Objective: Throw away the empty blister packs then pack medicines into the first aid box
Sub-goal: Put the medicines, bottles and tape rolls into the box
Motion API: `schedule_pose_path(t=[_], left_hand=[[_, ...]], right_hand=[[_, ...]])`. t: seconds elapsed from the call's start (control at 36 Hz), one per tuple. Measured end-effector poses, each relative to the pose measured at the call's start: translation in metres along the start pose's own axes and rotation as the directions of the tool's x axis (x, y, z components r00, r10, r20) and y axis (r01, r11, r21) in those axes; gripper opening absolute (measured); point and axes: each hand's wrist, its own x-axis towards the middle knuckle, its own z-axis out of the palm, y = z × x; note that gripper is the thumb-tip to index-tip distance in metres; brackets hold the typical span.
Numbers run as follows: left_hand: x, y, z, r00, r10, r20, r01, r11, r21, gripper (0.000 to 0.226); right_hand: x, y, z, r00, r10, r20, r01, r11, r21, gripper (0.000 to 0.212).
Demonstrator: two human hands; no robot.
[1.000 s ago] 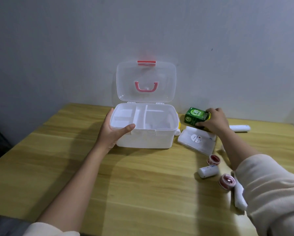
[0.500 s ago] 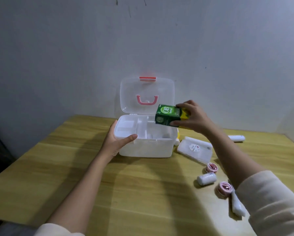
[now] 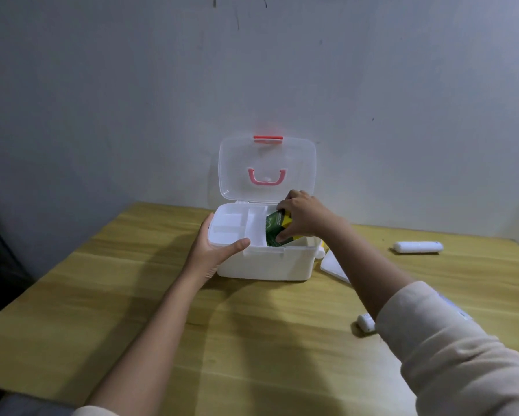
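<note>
The white first aid box point(image 3: 264, 265) stands on the wooden table near the wall, its clear lid point(image 3: 267, 169) with a pink handle upright. My left hand point(image 3: 213, 250) grips the box's front left corner, thumb over the rim. My right hand point(image 3: 303, 216) holds a green and yellow medicine carton point(image 3: 274, 228), tilted and partly inside the box's right compartment. The left compartments of the tray look empty.
A flat white pack point(image 3: 333, 264) lies right of the box, partly behind my right forearm. A white roll point(image 3: 417, 247) lies farther right by the wall, and a small white bottle point(image 3: 366, 322) shows under my right sleeve. The table point(image 3: 102, 310) ends at its left edge.
My right hand lifted the green carton from the table beside the box, carried it left over the box and lowered it into the right compartment. My left hand stayed on the box.
</note>
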Motion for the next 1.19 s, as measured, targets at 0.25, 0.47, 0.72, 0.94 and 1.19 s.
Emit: schedule_pose_path(t=[0.25, 0.47, 0.72, 0.94, 1.19], left_hand=[[0.000, 0.000, 0.000, 1.000, 0.006, 0.006, -0.007, 1.000, 0.016, 0.093], [0.001, -0.001, 0.000, 1.000, 0.015, 0.011, -0.015, 1.000, 0.000, 0.088], [-0.003, 0.003, 0.000, 1.000, 0.009, 0.002, -0.009, 1.000, 0.014, 0.106], [-0.004, 0.005, 0.001, 1.000, 0.007, 0.010, -0.008, 0.999, 0.048, 0.105], [-0.008, 0.011, 0.001, 0.995, 0.054, -0.082, -0.032, 0.968, 0.249, 0.082]], right_hand=[[0.003, -0.004, 0.017, 0.992, 0.019, 0.128, -0.027, 0.998, 0.062, 0.072], [-0.005, 0.005, 0.013, 0.989, 0.006, 0.150, -0.014, 0.998, 0.054, 0.055], [-0.002, -0.002, 0.018, 0.998, 0.009, 0.070, -0.012, 0.999, 0.036, 0.037], [0.001, -0.005, 0.015, 0.994, -0.017, 0.105, 0.014, 0.999, 0.031, 0.037], [-0.014, -0.002, 0.004, 0.999, 0.024, 0.035, -0.034, 0.947, 0.318, 0.027]])
